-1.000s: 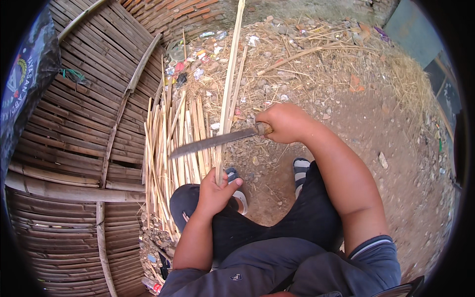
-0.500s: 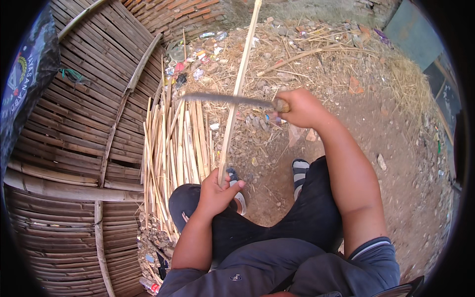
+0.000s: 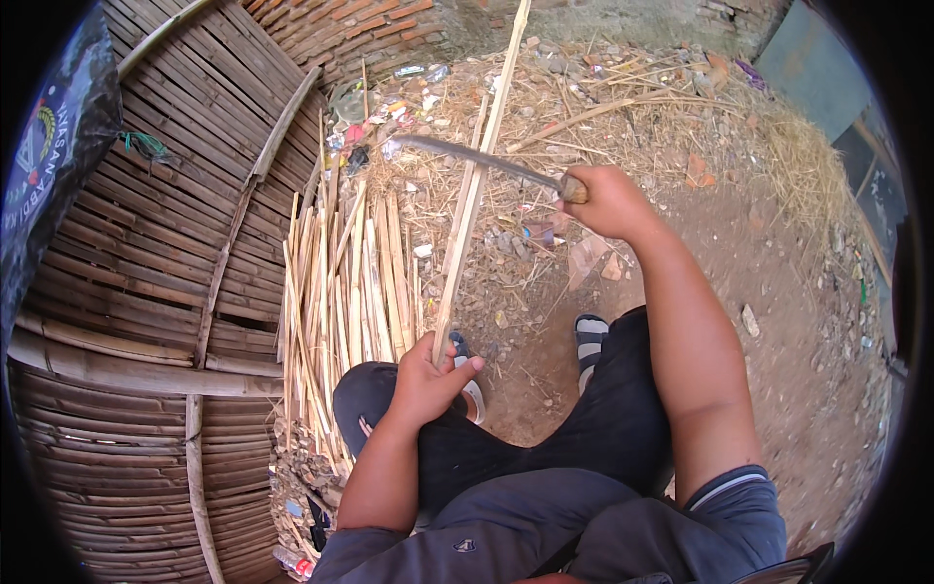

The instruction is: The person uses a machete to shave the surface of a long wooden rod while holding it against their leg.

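Observation:
My left hand (image 3: 428, 380) is closed around the lower end of a long pale bamboo strip (image 3: 500, 97), above my left knee. The strip slants up and away, leaning slightly right. In my right hand (image 3: 608, 201) is the wooden handle of a machete (image 3: 525, 172), whose long curved blade points left and crosses the strip. A thinner sliver (image 3: 461, 209) stands apart along the strip's left side below the blade and sticks up past it. Whether the two pieces still join near my left hand is hard to see.
A pile of split bamboo strips (image 3: 336, 282) lies left of my feet, beside a bamboo slat wall (image 3: 146, 253). Ahead, straw, rubble and litter cover the ground before a brick wall (image 3: 360, 29). Dry grass (image 3: 812, 165) and a grey panel (image 3: 812, 63) stand at right.
The machete has shifted slightly right, and its blade now tilts with the tip farther away. A separate sliver shows left of the strip. The strip's far end has swung right; my left hand stays put.

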The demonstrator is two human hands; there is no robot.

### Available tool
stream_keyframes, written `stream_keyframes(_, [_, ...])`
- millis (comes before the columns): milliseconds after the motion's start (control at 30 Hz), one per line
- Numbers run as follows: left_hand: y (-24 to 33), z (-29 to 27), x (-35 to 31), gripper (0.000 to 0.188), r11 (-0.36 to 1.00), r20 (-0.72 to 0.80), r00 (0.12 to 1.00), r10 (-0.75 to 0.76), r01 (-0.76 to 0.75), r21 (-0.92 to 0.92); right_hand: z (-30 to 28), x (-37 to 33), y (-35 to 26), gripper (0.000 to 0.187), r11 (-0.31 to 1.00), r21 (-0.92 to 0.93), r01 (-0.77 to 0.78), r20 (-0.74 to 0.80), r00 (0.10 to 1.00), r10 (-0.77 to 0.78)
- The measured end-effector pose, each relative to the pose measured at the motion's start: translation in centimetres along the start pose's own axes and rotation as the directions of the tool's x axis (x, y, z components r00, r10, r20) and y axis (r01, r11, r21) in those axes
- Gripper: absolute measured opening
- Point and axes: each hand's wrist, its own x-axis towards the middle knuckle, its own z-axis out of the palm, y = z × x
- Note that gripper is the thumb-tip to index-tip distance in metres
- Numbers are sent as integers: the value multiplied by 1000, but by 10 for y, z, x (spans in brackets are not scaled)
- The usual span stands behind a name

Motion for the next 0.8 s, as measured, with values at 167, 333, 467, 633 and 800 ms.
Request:
stream_keyframes(167, [-7, -3, 0, 36, 999, -6, 1000, 15, -15, 30, 2, -4, -13, 34, 991, 59, 120, 98, 987, -125])
stream_keyframes(333, [-17, -5, 2, 39, 998, -49, 998, 46, -47, -30, 13, -14, -49, 31, 954, 98, 284, 379, 875, -300])
stream_keyframes(467, [-22, -6, 2, 39, 999, -45, 998, 44, -45, -22, 8, -12, -45, 31, 944, 88, 319, 357, 875, -329])
stream_keyframes(633, [-1, -2, 0, 36, 999, -5, 1000, -9, 10, 49, -2, -1, -1, 33, 984, 149, 93, 192, 974, -121])
stream_keyframes(800, [-1, -1, 0, 36, 1000, 8, 1000, 6, -6, 10, 0, 1, 3, 43, 993, 117, 30, 159, 986, -49])
